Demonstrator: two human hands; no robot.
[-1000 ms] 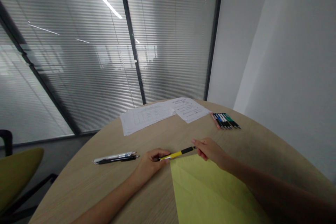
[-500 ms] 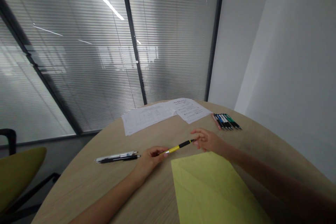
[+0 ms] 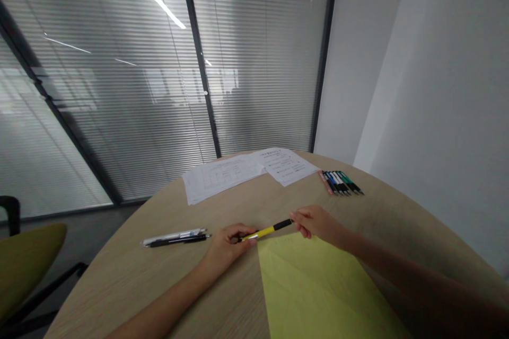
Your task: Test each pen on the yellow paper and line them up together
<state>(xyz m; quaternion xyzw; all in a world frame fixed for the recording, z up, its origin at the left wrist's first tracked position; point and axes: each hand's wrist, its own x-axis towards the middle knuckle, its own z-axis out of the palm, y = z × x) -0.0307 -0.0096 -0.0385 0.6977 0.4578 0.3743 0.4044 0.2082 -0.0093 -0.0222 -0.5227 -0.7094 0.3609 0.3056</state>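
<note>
While left hand (image 3: 228, 243) and right hand (image 3: 318, 222) pinch one yellow pen (image 3: 267, 231), two pens (image 3: 175, 238) nearby

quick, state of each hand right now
left hand: closed on the silver-tipped end of the yellow and black pen
right hand: fingertips pinched on the black end of the same pen

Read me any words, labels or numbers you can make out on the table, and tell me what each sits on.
Nothing here can be quoted.
Left white sheet: printed table, too blurred to read.
Right white sheet: heading and printed lines, too small to read.
Yellow pen, held between left hand and right hand: no legible marking.
Row of pens, two pens, yellow sheet: no text visible.
</note>
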